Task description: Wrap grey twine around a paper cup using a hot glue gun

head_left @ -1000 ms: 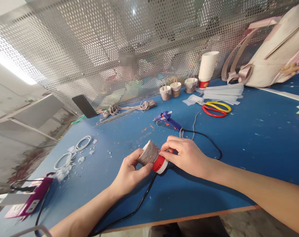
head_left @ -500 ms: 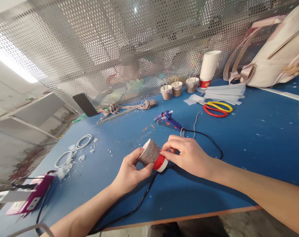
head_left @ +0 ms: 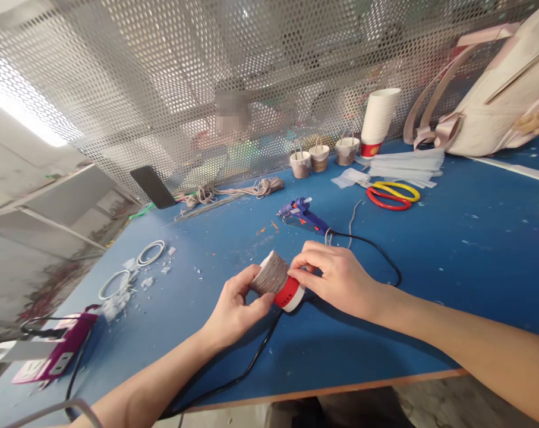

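Observation:
My left hand (head_left: 240, 303) is closed round a paper cup (head_left: 289, 294) that lies tilted on its side above the table. Grey-brown cord (head_left: 271, 273) is wound round the cup's upper part, while a red band and white end stay bare. At the edge of the winding, my right hand (head_left: 329, 273) pinches with thumb and forefinger against the cup. A loose tail of cord (head_left: 352, 223) comes out from behind this hand; the pinched bit itself is mostly hidden. Beyond the hands lies a blue glue gun (head_left: 303, 214) with a black cable.
Farther back are cord-wrapped cups (head_left: 300, 165), a stack of paper cups (head_left: 378, 122), clear strips (head_left: 405, 166), scissors (head_left: 391, 196) and cord bundles (head_left: 260, 188). A phone (head_left: 152, 186) leans at the mesh panel. White rings (head_left: 151, 254), scraps and a purple power strip (head_left: 57, 351) lie left.
The cup has turned slightly in my left hand, so its red band faces a little differently. My right fingers stay at the winding's edge.

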Available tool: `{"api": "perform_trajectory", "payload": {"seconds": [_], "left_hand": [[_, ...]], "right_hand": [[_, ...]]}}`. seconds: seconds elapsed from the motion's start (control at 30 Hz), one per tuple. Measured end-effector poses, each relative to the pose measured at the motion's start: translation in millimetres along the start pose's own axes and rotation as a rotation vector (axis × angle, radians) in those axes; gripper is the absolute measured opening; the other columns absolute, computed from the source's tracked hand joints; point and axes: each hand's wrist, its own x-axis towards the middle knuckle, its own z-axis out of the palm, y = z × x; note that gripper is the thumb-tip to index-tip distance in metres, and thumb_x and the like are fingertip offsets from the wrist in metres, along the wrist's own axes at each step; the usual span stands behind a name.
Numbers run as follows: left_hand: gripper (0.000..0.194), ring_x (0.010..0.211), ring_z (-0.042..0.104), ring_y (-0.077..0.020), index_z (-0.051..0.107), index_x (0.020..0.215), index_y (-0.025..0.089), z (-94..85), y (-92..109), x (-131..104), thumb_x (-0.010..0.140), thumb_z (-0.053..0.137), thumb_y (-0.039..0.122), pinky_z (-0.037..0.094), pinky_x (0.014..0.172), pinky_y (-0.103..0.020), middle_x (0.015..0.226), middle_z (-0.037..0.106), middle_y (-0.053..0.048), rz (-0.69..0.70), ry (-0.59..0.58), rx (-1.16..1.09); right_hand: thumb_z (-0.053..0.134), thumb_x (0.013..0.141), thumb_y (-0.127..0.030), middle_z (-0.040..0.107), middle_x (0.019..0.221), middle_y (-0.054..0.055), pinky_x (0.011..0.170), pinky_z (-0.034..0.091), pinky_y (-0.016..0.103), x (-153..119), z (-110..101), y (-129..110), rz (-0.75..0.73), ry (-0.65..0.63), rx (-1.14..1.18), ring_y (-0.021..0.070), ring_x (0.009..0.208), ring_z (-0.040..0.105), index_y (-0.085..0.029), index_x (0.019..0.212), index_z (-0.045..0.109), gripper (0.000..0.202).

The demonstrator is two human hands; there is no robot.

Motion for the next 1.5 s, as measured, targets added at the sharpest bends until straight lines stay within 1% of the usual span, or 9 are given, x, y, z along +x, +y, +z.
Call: {"api": "perform_trajectory", "payload": {"seconds": [0.1, 0.23, 0.43, 0.77, 0.97, 1.1, 1.23, 1.37, 1.5], "left_hand": [[0.009, 0.063, 0.043, -0.0097, 0.056, 0.077, 0.014, 2.1, 1, 0, 0.072, 0.058, 0.022, 0.038, 0.059, -0.02, 0.067, 0.049, 0.003, -0.008, 0.015, -0.013], [0.012, 0.058, 0.038, -0.0074, 0.054, 0.073, 0.015, 3.5, 0, 1, 0.071, 0.062, 0.024, 0.034, 0.053, -0.019, 0.063, 0.045, 0.005, -0.006, 0.034, -0.056], [0.014, 0.053, 0.034, -0.006, 0.053, 0.07, 0.016, 2.8, -2, 2, 0.07, 0.064, 0.025, 0.03, 0.048, -0.018, 0.059, 0.041, 0.007, 0.018, 0.052, -0.107], [0.011, 0.054, 0.035, -0.0065, 0.053, 0.069, 0.016, 3.7, -2, 1, 0.07, 0.063, 0.021, 0.031, 0.049, -0.018, 0.059, 0.04, 0.006, 0.043, 0.072, -0.067], [0.011, 0.06, 0.04, -0.0088, 0.058, 0.075, 0.015, 1.9, -8, 1, 0.07, 0.064, 0.022, 0.036, 0.057, -0.02, 0.067, 0.048, 0.003, 0.085, 0.056, -0.059], [0.014, 0.065, 0.043, -0.0113, 0.058, 0.075, 0.014, -1.2, -12, 0, 0.072, 0.062, 0.028, 0.038, 0.061, -0.023, 0.071, 0.051, 0.0, 0.09, 0.017, -0.076], [0.025, 0.067, 0.043, -0.0139, 0.058, 0.073, 0.014, -3.3, -18, 0, 0.074, 0.059, 0.039, 0.038, 0.063, -0.025, 0.072, 0.051, -0.002, 0.068, 0.002, -0.131], [0.031, 0.068, 0.042, -0.015, 0.058, 0.07, 0.015, -1.8, -20, 1, 0.078, 0.053, 0.045, 0.039, 0.065, -0.027, 0.07, 0.051, -0.002, 0.036, 0.02, -0.228], [0.042, 0.066, 0.041, -0.0155, 0.056, 0.065, 0.016, 1.8, -19, 3, 0.081, 0.046, 0.053, 0.039, 0.064, -0.027, 0.067, 0.05, -0.002, -0.007, 0.078, -0.258]], "right_hand": [[0.059, 0.084, -0.021, 0.061, 0.072, 0.0, 0.057, 0.04, 0.021, -1, 1, 1, 0.01, 0.0, 0.011, 0.0092, 0.059, 0.056, -0.018, 0.076, 0.064, 0.01], [0.059, 0.084, -0.024, 0.061, 0.072, 0.0, 0.058, 0.041, 0.021, -1, 2, 1, 0.048, -0.021, 0.039, 0.0093, 0.06, 0.055, -0.018, 0.075, 0.064, 0.012], [0.062, 0.081, -0.021, 0.059, 0.069, -0.001, 0.057, 0.04, 0.021, 0, 2, 0, 0.099, -0.038, 0.09, 0.0092, 0.059, 0.053, -0.018, 0.073, 0.065, 0.009], [0.062, 0.08, -0.02, 0.058, 0.069, -0.002, 0.057, 0.04, 0.022, 0, 2, -2, 0.117, -0.039, 0.117, 0.0091, 0.059, 0.052, -0.018, 0.073, 0.065, 0.008], [0.062, 0.079, -0.021, 0.056, 0.069, -0.002, 0.057, 0.039, 0.021, 1, 1, -2, 0.185, -0.076, 0.196, 0.0087, 0.059, 0.05, -0.018, 0.071, 0.065, 0.009], [0.064, 0.077, -0.022, 0.056, 0.068, -0.002, 0.056, 0.039, 0.021, 5, -3, -5, 0.306, -0.137, 0.296, 0.0083, 0.059, 0.049, -0.017, 0.067, 0.063, 0.01], [0.064, 0.075, -0.025, 0.054, 0.061, -0.004, 0.053, 0.037, 0.022, 8, -7, -5, 0.432, -0.21, 0.414, 0.0082, 0.055, 0.046, -0.016, 0.067, 0.062, 0.013], [0.063, 0.075, -0.028, 0.05, 0.056, -0.005, 0.051, 0.034, 0.022, 9, -5, -2, 0.45, -0.243, 0.492, 0.0081, 0.052, 0.043, -0.016, 0.067, 0.061, 0.014], [0.064, 0.075, -0.03, 0.05, 0.057, -0.005, 0.051, 0.033, 0.022, 8, -3, 2, 0.473, -0.265, 0.555, 0.0078, 0.053, 0.041, -0.016, 0.068, 0.061, 0.016]]}}
